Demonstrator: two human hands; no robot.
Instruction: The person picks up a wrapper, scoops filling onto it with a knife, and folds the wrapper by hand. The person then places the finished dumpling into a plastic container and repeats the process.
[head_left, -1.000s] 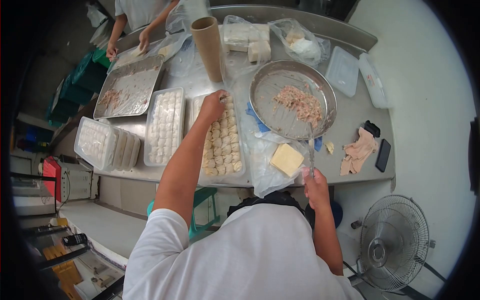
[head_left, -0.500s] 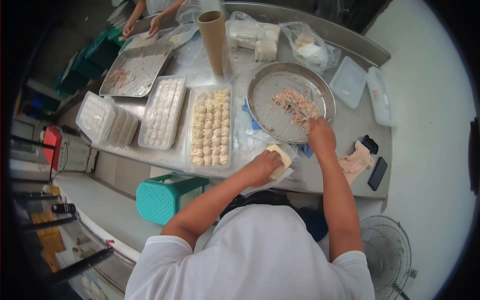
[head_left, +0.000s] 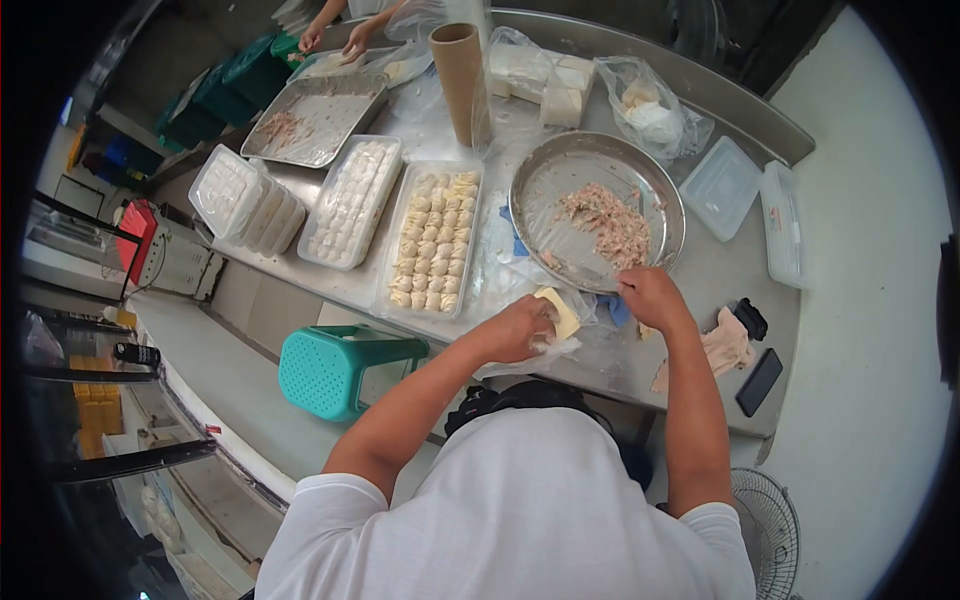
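My left hand [head_left: 522,329] is closed at the near table edge, its fingers on a pale yellow stack of dough wrappers [head_left: 563,314] lying on clear plastic. My right hand [head_left: 648,296] is closed at the near rim of a round metal pan [head_left: 535,235]. It grips a thin tool, mostly hidden now. Pinkish minced filling [head_left: 608,222] is heaped in the right half of the pan. Left of the pan, a plastic tray [head_left: 390,300] holds rows of pleated yellow dumplings [head_left: 436,240].
Further left stand a tray of white dumplings [head_left: 352,200], stacked containers [head_left: 245,205] and a metal tray [head_left: 318,120]. A cardboard tube [head_left: 463,85] stands behind. Plastic lids [head_left: 722,185], a cloth [head_left: 728,340] and a phone [head_left: 760,382] lie right. Another person's hands [head_left: 350,42] work far left.
My right hand has drawn back from the filling to the pan's near rim. The filling's shape differs slightly. My left hand stays at the wrappers. The whole view has shifted.
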